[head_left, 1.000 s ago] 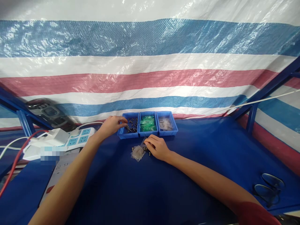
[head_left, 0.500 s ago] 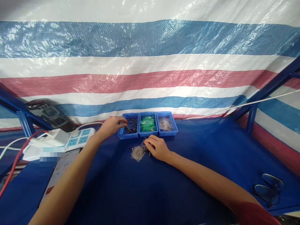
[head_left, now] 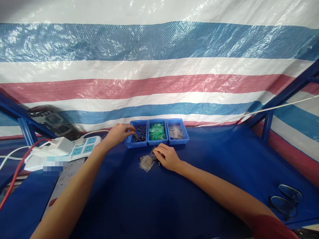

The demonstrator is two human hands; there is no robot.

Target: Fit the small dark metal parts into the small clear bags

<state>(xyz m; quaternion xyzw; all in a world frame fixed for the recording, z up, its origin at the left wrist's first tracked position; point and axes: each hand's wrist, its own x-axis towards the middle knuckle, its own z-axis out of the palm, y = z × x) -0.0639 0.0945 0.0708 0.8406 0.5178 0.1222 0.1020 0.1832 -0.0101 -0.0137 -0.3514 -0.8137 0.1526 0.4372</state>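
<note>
My left hand (head_left: 121, 133) reaches over the left rim of a blue bin (head_left: 136, 144) with loose dark screws (head_left: 141, 137) in it. Its fingers are curved, thumb and forefinger slightly apart, and nothing shows between them. On the table in front of the bins, my right hand (head_left: 168, 156) is closed, its fingertips pinching a small clear plastic bag (head_left: 152, 152). Beside that hand lies a little pile of clear bags (head_left: 147, 163), with several screws (head_left: 159, 164) around it. The right hand's fingers partly cover the pile.
Adjoining the screw bin are a bin of green packets (head_left: 157, 132) and a bin of clear bags (head_left: 175, 132). A power strip (head_left: 87, 146) with plugs and a phone (head_left: 65, 179) lie left. Glasses (head_left: 285, 200) rest at the right; a striped sheet (head_left: 159, 86) hangs behind.
</note>
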